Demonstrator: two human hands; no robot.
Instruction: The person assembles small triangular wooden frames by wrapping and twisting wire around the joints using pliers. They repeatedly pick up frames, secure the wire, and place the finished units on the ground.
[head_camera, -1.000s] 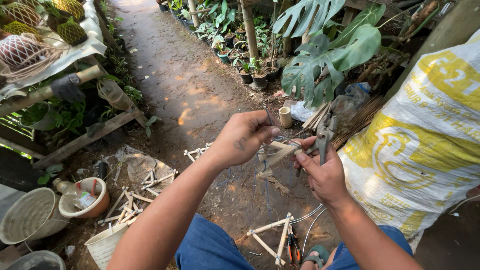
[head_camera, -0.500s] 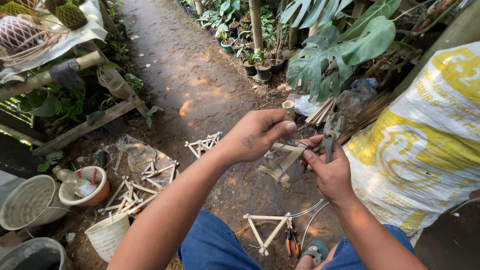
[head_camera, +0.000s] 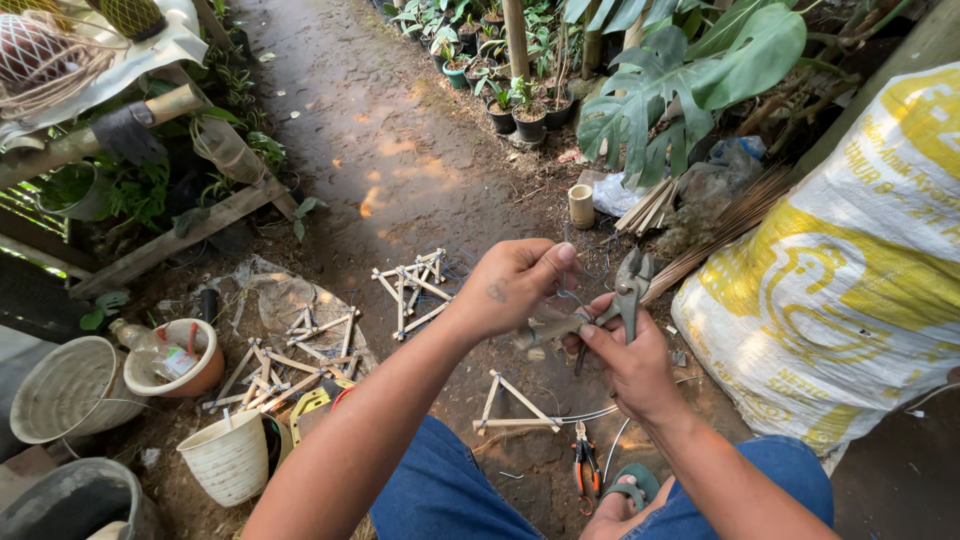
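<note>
Pliers (head_camera: 630, 285) now stand upright in the right hand (head_camera: 630, 365), fingers closed around them; the left hand (head_camera: 515, 285) has risen, pinching thin wire above the bamboo piece (head_camera: 550, 328).

We take the stick triangle (head_camera: 515, 405) lying on the ground as our landmark. Just above it our left hand (head_camera: 515, 285) and right hand (head_camera: 625, 360) meet, the right one with pliers (head_camera: 628, 290). Right of the triangle stands a large sack (head_camera: 850, 290). Just below it lie small cutters (head_camera: 585, 465). Left of it lies a pile of stick frames (head_camera: 290, 355), and farther left a bowl (head_camera: 170, 355) and a bucket (head_camera: 228, 458). Beyond it stand potted plants (head_camera: 520, 110).
</note>
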